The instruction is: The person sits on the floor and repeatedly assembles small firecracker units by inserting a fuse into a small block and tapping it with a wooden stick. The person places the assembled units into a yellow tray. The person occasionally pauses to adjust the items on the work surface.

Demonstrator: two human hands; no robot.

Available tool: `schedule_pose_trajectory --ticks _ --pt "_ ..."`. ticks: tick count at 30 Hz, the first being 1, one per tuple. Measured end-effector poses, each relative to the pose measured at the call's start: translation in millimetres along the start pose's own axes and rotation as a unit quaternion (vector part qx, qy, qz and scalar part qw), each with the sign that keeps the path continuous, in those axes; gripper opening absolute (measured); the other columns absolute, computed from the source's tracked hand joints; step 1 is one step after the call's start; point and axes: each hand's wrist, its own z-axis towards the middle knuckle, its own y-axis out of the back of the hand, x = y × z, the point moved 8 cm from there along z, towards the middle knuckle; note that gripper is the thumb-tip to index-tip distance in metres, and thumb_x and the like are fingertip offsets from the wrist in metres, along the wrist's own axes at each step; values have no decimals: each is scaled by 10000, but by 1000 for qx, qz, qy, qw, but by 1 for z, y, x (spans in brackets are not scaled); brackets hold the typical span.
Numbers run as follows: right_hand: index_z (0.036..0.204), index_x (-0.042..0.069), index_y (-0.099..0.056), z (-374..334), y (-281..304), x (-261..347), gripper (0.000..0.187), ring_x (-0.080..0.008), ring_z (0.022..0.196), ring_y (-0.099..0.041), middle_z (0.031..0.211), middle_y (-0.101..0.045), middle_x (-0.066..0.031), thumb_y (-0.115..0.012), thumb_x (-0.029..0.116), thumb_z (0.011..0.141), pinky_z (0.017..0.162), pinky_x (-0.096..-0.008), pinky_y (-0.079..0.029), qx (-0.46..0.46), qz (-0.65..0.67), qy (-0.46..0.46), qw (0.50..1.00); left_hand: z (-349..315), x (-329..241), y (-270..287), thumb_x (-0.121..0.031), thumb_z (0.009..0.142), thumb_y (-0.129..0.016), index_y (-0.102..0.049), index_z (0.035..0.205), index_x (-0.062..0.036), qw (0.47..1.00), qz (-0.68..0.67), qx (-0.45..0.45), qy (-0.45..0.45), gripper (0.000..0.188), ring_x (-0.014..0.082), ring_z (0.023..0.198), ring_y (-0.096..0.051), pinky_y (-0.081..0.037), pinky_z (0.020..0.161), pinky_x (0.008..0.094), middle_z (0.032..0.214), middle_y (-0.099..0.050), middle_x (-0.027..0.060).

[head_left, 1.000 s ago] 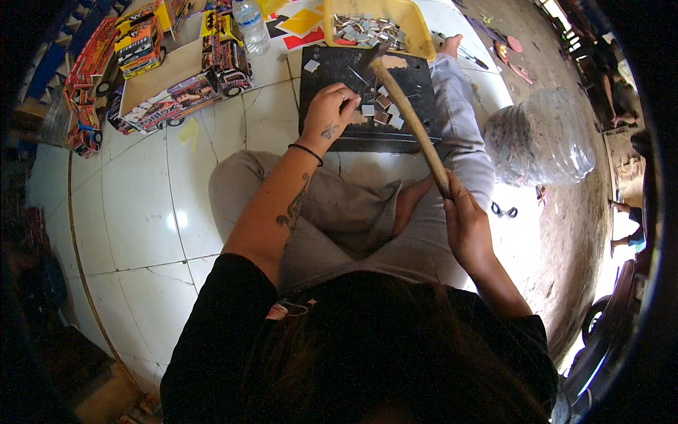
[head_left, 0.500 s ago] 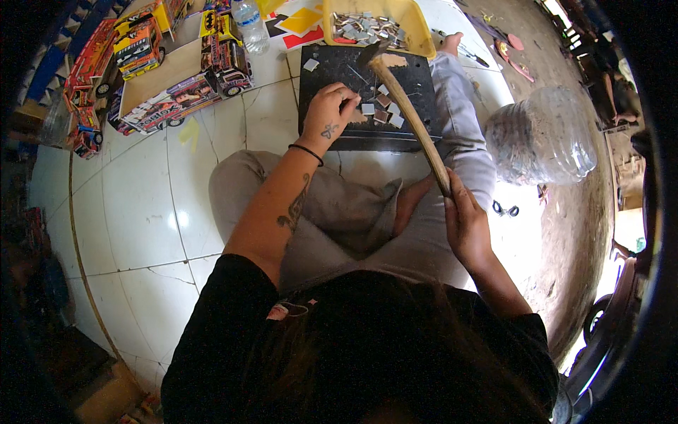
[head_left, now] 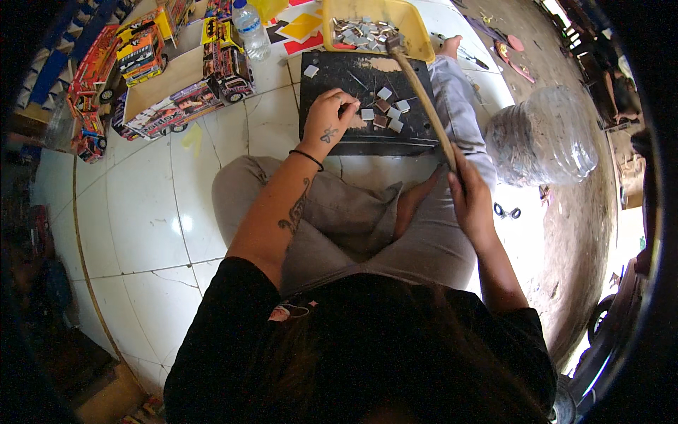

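1. Right hand: curled firmly around the butt end of one wooden-handled hammer.
2. Left hand: thumb and forefinger drawn together over one black block; cannot tell if pinching anything small.
3. Hammer: raised at the block's right side, long axis slanting from the right hand up and leftward, head pointing away from the body.
4. On the block: eight small square pieces in sight, six pale, two brown; one near the far left corner, seven grouped right of the left hand.
5. Beyond: one yellow tub, with more pieces, too many to count.
6. Far left: at least three toy trucks, one water bottle.
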Motion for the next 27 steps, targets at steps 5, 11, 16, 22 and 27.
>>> schedule_pose_trajectory --ticks 5,11,16,22,27 --pt "1312 155 -485 42 -27 -71 426 -374 837 -623 1077 -568 -177 -564 182 894 700 -462 -509 -6 -143 -131 981 8 14 3 -149 865 -644 -668 888 13 996 11 18 85 166 195 674 -617 -475 620 296 777 -653 94" --pt "1224 93 -550 79 -40 -54 418 -339 958 -581 1093 -558 -144 -637 211 833 818 -438 -471 -64 -240 -83 965 73 56 12 -212 880 -637 -682 855 0 961 -95 74 248 218 108 640 -575 -452 598 250 725 -660 29" --pt "1096 64 -628 146 -92 23 361 -279 1036 -541 1061 -603 -108 -673 224 775 889 -400 -408 24 -171 103 980 161 65 15 -166 876 -606 -615 1078 23 893 -365 48 258 277 162 898 -641 -490 794 288 960 -680 115" --pt "931 124 -720 213 -163 46 212 -224 983 -615 944 -691 -65 -524 151 854 845 -380 -399 203 -368 56 906 103 79 42 -231 762 -696 -633 1118 -41 946 248 201 49 409 358 999 -582 -470 879 407 976 -647 182" --pt "853 92 -715 227 -179 44 154 -247 889 -662 901 -696 -117 -606 190 804 799 -364 -458 185 -355 75 913 63 58 50 -135 738 -717 -636 1052 -53 957 279 45 -74 334 301 863 -601 -485 785 410 810 -608 136"
